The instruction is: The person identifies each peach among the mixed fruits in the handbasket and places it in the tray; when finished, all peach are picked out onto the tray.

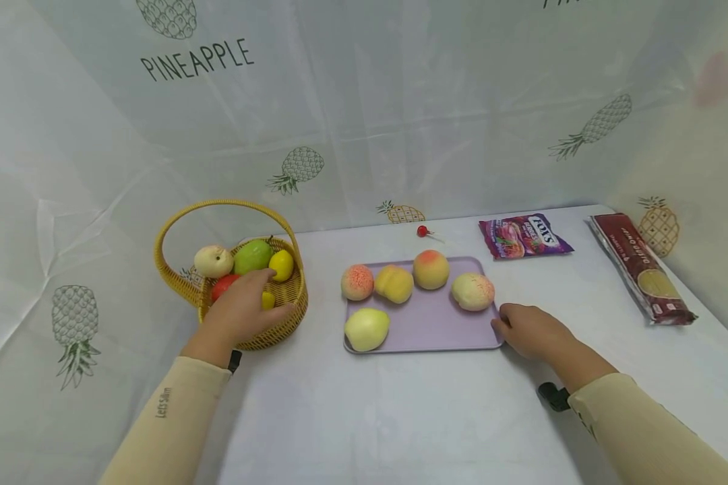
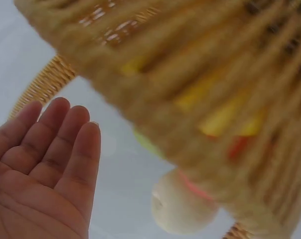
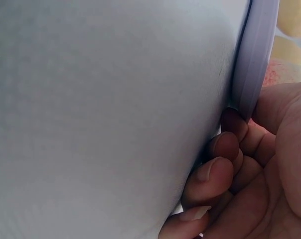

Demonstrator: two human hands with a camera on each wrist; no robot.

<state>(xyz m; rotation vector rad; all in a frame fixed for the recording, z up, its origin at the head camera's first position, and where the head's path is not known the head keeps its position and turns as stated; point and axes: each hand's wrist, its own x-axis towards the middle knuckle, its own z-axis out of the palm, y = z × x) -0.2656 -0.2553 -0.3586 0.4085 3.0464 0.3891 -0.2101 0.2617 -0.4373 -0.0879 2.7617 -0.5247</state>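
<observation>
lilac rectangular tray with a low raised rim (image 1: 427, 333) lies just left of the right hand (image 1: 536, 331), whose thumb and curled fingers pinch its right edge near the front corner. left of those fingers, on the tray, sit a pale cream-yellow fruit flushed with pink (image 1: 473, 292), nearest to them, then an orange-and-yellow round peach (image 1: 431, 269), a lobed yellow fruit (image 1: 394, 284), a coral-speckled round peach (image 1: 358, 282) and a smooth pale yellow fruit (image 1: 367, 330).

the left hand (image 1: 243, 310) is over the front of a golden-brown woven wicker basket with a tall hoop handle (image 1: 282, 331). its thumb stands wide of its straightened fingers, with a small bright yellow fruit (image 1: 268, 300) showing in the gap; whether they touch it i cannot tell. just beyond these fingers are a glossy green fruit (image 1: 253, 256) and a yellow lemon-shaped fruit (image 1: 282, 265); a cream round fruit (image 1: 213, 261) and a partly hidden red fruit (image 1: 223, 286) lie to their left.

beyond the right fingers rests a shiny purple candy bag (image 1: 524, 236), and farther right a long dark-red packet (image 1: 643, 269)
</observation>
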